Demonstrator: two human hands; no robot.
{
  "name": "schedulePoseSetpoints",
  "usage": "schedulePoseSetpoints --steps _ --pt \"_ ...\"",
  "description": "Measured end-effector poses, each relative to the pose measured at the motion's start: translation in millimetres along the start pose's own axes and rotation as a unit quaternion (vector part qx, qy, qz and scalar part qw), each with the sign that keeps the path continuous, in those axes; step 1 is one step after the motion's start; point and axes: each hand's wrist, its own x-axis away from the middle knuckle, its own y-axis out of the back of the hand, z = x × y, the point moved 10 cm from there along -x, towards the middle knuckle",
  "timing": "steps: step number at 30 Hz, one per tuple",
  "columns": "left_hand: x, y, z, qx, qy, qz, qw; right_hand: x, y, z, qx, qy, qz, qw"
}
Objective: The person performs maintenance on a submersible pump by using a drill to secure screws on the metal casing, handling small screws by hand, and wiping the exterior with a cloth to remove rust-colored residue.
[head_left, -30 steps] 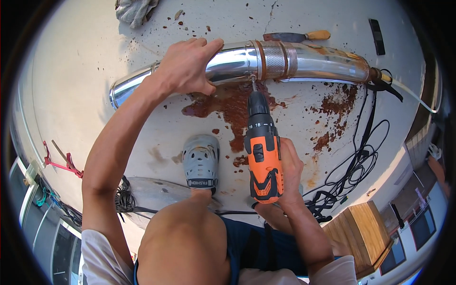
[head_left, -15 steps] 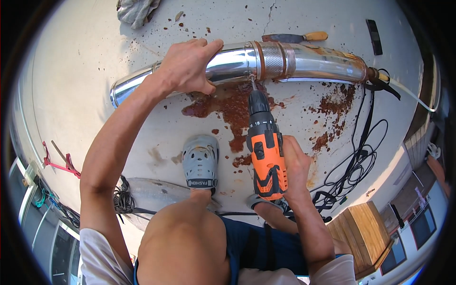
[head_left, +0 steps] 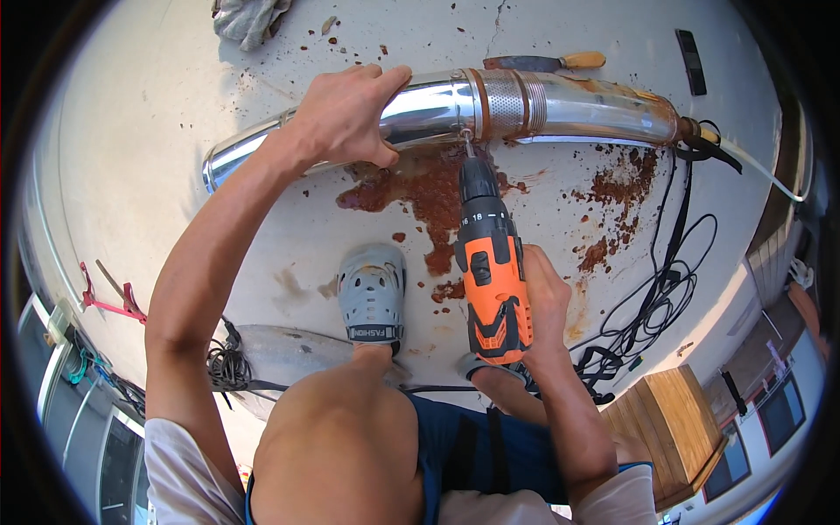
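A long, shiny curved metal tube [head_left: 604, 109] lies across the floor, with a perforated band and rusty rings near its middle. My left hand [head_left: 346, 118] grips its left part from above, thumb on the near side and fingers over the far side. My right hand [head_left: 547, 293] is wrapped round the handle of an orange and black cordless drill [head_left: 496, 280]. The drill points away from me, and its bit meets a small screw fitting [head_left: 466, 134] on the tube's near side, beside the rusty ring. The handle itself is mostly hidden behind the drill body and my hand.
Wet reddish-brown rust [head_left: 437, 206] spreads on the floor below the tube. Beyond it lie a wooden-handled scraper [head_left: 547, 63], a grey rag [head_left: 249, 22] and a dark phone-like slab [head_left: 690, 61]. Black cables [head_left: 669, 280] coil at right, near a wooden box [head_left: 669, 429].
The tube's middle, the drill and both hands sit slightly higher in the picture than before. My grip on the tube and on the drill stays the same.
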Motion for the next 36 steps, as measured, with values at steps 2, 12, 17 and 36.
schedulePoseSetpoints --steps 2,12,17,36 --pt "1 0 2 0.000 0.006 -0.003 1.000 3 0 2 -0.002 -0.007 -0.003 1.000" --pt "-2 1 2 -0.002 -0.002 -0.007 1.000 -9 16 8 -0.039 0.007 0.008 0.999" --pt "2 1 0 -0.014 0.011 -0.002 1.000 0 10 12 -0.089 0.018 0.024 0.996" --pt "4 -1 2 -0.015 0.010 -0.014 1.000 38 -30 3 -0.408 -0.239 -0.084 0.877"
